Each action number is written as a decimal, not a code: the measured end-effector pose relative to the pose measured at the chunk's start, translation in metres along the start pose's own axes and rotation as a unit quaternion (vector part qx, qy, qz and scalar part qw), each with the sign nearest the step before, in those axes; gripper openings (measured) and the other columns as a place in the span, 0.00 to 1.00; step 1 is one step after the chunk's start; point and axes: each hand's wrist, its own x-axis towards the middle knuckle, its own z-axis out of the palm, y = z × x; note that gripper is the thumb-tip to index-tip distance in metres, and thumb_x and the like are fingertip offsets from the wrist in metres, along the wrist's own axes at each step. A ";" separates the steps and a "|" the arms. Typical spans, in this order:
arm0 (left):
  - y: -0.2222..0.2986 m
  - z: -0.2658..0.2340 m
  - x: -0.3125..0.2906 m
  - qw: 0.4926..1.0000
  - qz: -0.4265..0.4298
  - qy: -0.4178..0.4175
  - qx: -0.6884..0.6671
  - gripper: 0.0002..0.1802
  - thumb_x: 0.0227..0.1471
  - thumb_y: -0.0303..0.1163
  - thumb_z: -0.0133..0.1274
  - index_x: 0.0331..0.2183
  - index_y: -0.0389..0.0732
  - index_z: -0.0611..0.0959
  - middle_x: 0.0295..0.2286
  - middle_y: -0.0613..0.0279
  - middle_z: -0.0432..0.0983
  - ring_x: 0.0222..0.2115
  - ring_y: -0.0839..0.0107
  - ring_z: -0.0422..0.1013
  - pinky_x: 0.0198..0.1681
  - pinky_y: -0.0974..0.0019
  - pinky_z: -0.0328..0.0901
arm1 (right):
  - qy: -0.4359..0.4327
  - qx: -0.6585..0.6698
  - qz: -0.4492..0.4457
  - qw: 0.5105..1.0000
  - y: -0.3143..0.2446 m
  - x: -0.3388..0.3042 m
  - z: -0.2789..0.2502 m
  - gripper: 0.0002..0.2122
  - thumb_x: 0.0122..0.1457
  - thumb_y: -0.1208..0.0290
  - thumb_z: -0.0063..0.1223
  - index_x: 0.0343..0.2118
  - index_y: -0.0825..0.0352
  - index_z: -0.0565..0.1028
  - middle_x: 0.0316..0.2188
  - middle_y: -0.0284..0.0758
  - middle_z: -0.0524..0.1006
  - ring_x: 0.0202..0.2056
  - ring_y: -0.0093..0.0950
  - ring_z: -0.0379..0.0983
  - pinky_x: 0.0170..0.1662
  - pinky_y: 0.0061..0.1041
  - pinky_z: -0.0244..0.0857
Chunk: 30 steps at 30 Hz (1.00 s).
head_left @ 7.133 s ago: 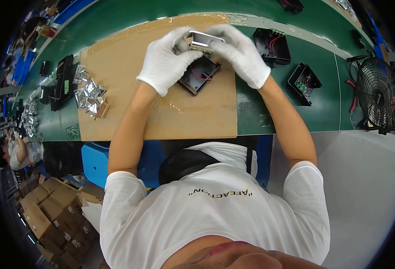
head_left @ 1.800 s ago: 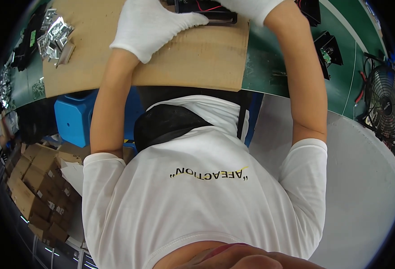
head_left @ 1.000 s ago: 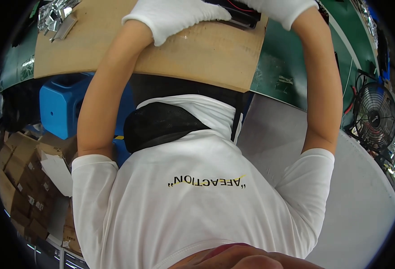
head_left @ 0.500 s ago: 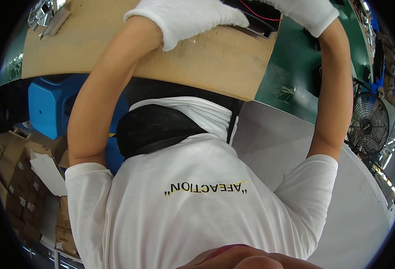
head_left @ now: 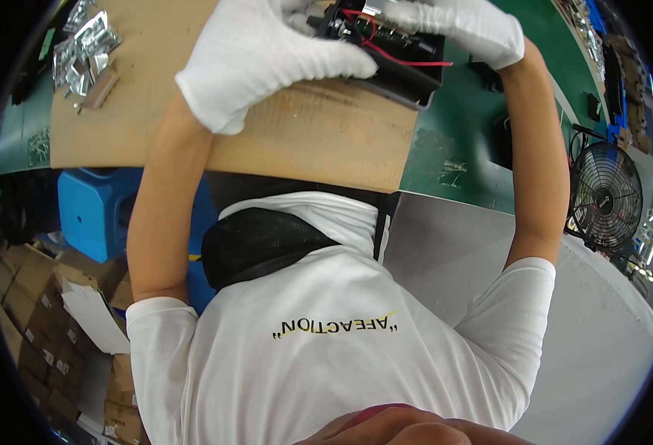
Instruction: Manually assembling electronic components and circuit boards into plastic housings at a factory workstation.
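Observation:
A black plastic housing [head_left: 404, 83] lies tilted on the cardboard sheet at the top of the view. Inside it are a circuit board [head_left: 389, 35] and loose red wires [head_left: 408, 62], one reaching past its right side. My left hand [head_left: 260, 63], in a white glove, grips the housing's left end, its thumb stretched along the near side. From the right, my white-gloved right hand [head_left: 464, 28] reaches over the housing, fingers drawn together above the board. Whatever those fingertips pinch is hidden, close to a shiny silver piece at the top edge.
A cardboard sheet [head_left: 326, 141] covers part of the green table [head_left: 445, 141]. Silver metal parts [head_left: 89, 48] are heaped at the far left. A blue stool [head_left: 89, 215] stands below the table, by cardboard boxes [head_left: 44, 334]. At the right is a black fan [head_left: 605, 196].
The view has shifted, so table and housing sit lower in it. More of the housing, its board and wires shows. My left hand has turned, and the right hand's fingers now reach over the board.

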 end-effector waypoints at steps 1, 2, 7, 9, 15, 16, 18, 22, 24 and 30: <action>0.003 -0.001 -0.006 0.999 0.018 0.029 0.005 0.41 0.28 0.15 0.77 0.44 0.40 0.71 0.44 0.53 0.78 0.42 0.67 0.74 0.49 0.65 0.71 | 0.016 0.029 0.012 0.999 -0.003 -0.001 0.006 0.13 0.65 0.62 0.63 0.30 0.68 0.77 0.26 0.22 0.72 0.29 0.16 0.61 0.36 0.19 0.61; 0.005 -0.001 -0.005 0.999 0.027 0.021 0.009 0.41 0.28 0.15 0.77 0.44 0.40 0.71 0.44 0.53 0.78 0.42 0.67 0.74 0.49 0.65 0.71 | -0.078 0.063 -0.044 0.994 0.013 0.005 0.002 0.13 0.65 0.62 0.63 0.29 0.67 0.76 0.26 0.22 0.72 0.29 0.16 0.61 0.36 0.18 0.60; -0.010 -0.001 -0.003 0.995 0.070 -0.029 -0.066 0.42 0.27 0.14 0.77 0.44 0.40 0.72 0.47 0.53 0.78 0.44 0.65 0.75 0.51 0.64 0.71 | -0.193 0.169 0.027 0.966 0.021 -0.002 0.006 0.13 0.64 0.62 0.63 0.26 0.62 0.74 0.25 0.22 0.71 0.28 0.17 0.61 0.36 0.17 0.59; -0.013 0.004 0.000 0.990 0.118 -0.030 -0.074 0.41 0.28 0.14 0.77 0.44 0.40 0.72 0.46 0.54 0.79 0.43 0.66 0.75 0.50 0.65 0.71 | -0.182 0.190 0.026 0.964 0.025 -0.006 0.010 0.14 0.64 0.62 0.63 0.25 0.63 0.73 0.25 0.22 0.70 0.28 0.17 0.60 0.35 0.17 0.59; -0.017 0.012 0.004 0.961 0.257 -0.017 -0.097 0.39 0.31 0.13 0.74 0.45 0.40 0.72 0.44 0.56 0.80 0.40 0.68 0.76 0.47 0.68 0.72 | -0.119 0.110 -0.064 0.985 0.016 -0.009 0.007 0.14 0.60 0.63 0.64 0.25 0.65 0.73 0.24 0.24 0.70 0.27 0.19 0.60 0.34 0.20 0.60; -0.017 0.014 0.005 0.954 0.282 -0.014 -0.098 0.39 0.31 0.13 0.74 0.45 0.40 0.72 0.43 0.56 0.80 0.39 0.68 0.76 0.47 0.68 0.72 | -0.100 0.075 -0.097 0.987 0.012 -0.010 0.005 0.13 0.59 0.64 0.65 0.25 0.65 0.73 0.23 0.24 0.70 0.27 0.19 0.60 0.34 0.20 0.60; -0.012 0.011 0.005 0.955 0.290 -0.004 -0.067 0.37 0.33 0.18 0.74 0.47 0.39 0.74 0.43 0.56 0.80 0.40 0.67 0.77 0.48 0.67 0.72 | 0.052 -0.001 -0.219 0.974 0.018 -0.015 0.009 0.08 0.57 0.68 0.61 0.30 0.68 0.78 0.26 0.32 0.78 0.28 0.27 0.70 0.36 0.27 0.68; -0.006 0.003 -0.005 0.955 0.284 0.061 0.067 0.34 0.41 0.31 0.73 0.51 0.36 0.81 0.42 0.58 0.82 0.39 0.66 0.78 0.49 0.66 0.72 | 0.225 -0.407 -0.270 0.843 -0.021 -0.057 0.031 0.22 0.44 0.77 0.68 0.47 0.66 0.82 0.36 0.37 0.84 0.34 0.33 0.80 0.40 0.28 0.74; 0.001 0.005 -0.015 0.943 0.290 0.076 0.144 0.29 0.43 0.28 0.71 0.50 0.35 0.83 0.41 0.58 0.82 0.38 0.68 0.77 0.47 0.67 0.72 | 0.280 -0.448 -0.342 0.777 -0.016 -0.061 0.045 0.22 0.45 0.75 0.69 0.48 0.66 0.82 0.36 0.38 0.84 0.34 0.33 0.81 0.39 0.28 0.74; -0.001 0.008 -0.011 0.984 0.138 0.111 0.038 0.22 0.50 0.26 0.68 0.47 0.34 0.84 0.38 0.58 0.81 0.37 0.72 0.76 0.44 0.72 0.70 | 0.181 -0.200 -0.279 0.922 0.002 -0.042 0.041 0.18 0.54 0.68 0.66 0.48 0.66 0.81 0.38 0.35 0.86 0.32 0.32 0.80 0.37 0.26 0.73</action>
